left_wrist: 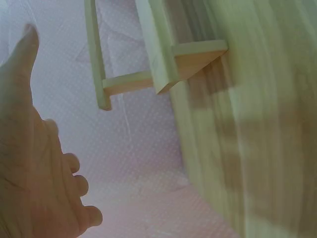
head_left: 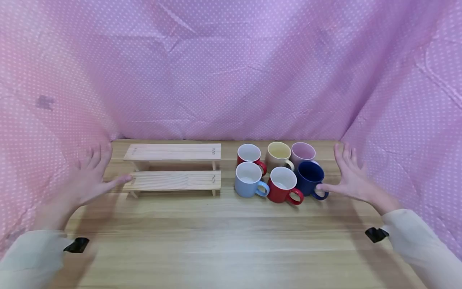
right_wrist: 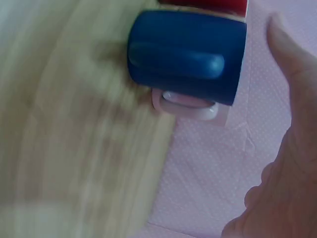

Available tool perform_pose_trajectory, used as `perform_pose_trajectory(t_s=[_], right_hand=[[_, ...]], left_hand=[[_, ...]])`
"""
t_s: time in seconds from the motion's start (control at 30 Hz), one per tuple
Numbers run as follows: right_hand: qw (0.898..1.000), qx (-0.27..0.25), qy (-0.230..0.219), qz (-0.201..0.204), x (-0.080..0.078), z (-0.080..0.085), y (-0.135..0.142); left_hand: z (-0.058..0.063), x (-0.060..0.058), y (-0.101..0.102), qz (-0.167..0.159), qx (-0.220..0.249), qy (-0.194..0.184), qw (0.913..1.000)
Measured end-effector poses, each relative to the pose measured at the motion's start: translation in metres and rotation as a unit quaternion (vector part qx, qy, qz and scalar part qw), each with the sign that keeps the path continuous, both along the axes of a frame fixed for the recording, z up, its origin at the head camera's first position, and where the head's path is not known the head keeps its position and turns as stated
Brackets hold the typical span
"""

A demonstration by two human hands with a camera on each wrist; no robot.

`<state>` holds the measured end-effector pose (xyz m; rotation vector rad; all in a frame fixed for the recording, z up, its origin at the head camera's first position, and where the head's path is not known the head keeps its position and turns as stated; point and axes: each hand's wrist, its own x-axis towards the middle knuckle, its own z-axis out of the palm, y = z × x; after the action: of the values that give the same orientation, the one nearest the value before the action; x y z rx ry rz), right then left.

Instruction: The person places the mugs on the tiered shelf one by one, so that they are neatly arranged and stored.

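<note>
My left hand [head_left: 88, 176] is spread with straight fingers at the left end of a two-step wooden rack, its thumb overlapping the lower board [head_left: 177, 180] in the head view. Behind that is the upper board [head_left: 173, 152]. To the right, my right hand [head_left: 351, 178] also has its fingers spread and holds nothing. Its thumb overlaps the handle of the dark blue mug [head_left: 304, 185] in the head view; in the right wrist view the thumb is apart from the mug [right_wrist: 185, 49]. Beside this mug stand a red mug [head_left: 276, 193] and a light blue mug [head_left: 244, 186].
Behind the front mugs are a cream mug [head_left: 272, 162], a lilac mug [head_left: 303, 151] and another red mug [head_left: 249, 153] with a white inside. All stand upright on the wooden table [head_left: 216, 241]. A pink dotted cloth [head_left: 231, 80] hangs around the back and sides.
</note>
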<state>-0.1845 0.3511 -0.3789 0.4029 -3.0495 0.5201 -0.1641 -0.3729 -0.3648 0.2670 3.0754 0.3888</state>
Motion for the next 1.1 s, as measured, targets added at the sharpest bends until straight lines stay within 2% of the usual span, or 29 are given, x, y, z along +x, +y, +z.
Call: perform_pose_trajectory(t_s=[0.13, 0.23, 0.3, 0.4, 0.53, 0.6, 0.63, 0.8, 0.9, 1.03, 1.1], right_hand=[[0.996, -0.085, -0.004, 0.01, 0.005, -0.014, -0.002], [0.986, -0.162, -0.013, 0.023, 0.007, -0.025, -0.002], [0.978, -0.207, -0.025, 0.026, 0.008, -0.031, -0.003], [0.958, -0.28, -0.061, 0.025, 0.01, -0.04, -0.005], [0.916, -0.384, -0.111, 0.038, 0.012, -0.051, -0.008], [0.903, -0.41, -0.12, 0.042, 0.013, -0.056, -0.009], [0.9, -0.416, -0.121, 0.041, 0.014, -0.058, -0.01], [0.9, -0.416, -0.126, 0.034, 0.017, -0.064, -0.01], [0.895, -0.417, -0.154, 0.035, 0.021, -0.065, -0.009], [0.882, -0.432, -0.188, 0.035, 0.025, -0.064, -0.007], [0.881, -0.433, -0.186, 0.032, 0.026, -0.063, -0.007]], left_hand=[[-0.016, 0.001, 0.006, -0.013, 0.105, 0.004, 0.9944], [-0.03, 0.002, 0.006, -0.021, 0.189, -0.022, 0.9814], [-0.038, 0.003, 0.005, -0.015, 0.228, -0.053, 0.9721], [-0.049, 0.004, 0.004, -0.01, 0.308, -0.105, 0.9455], [-0.061, 0.006, 0.003, -0.006, 0.386, -0.139, 0.912], [-0.066, 0.006, 0.003, -0.004, 0.398, -0.142, 0.9063], [-0.068, 0.005, 0.003, -0.006, 0.403, -0.142, 0.9044], [-0.078, 0.001, 0.007, -0.013, 0.393, -0.14, 0.9088], [-0.082, 0.001, 0.008, -0.006, 0.412, -0.154, 0.898], [-0.086, 0.003, 0.006, 0.013, 0.442, -0.168, 0.881], [-0.087, 0.004, 0.004, 0.016, 0.441, -0.165, 0.8819]])
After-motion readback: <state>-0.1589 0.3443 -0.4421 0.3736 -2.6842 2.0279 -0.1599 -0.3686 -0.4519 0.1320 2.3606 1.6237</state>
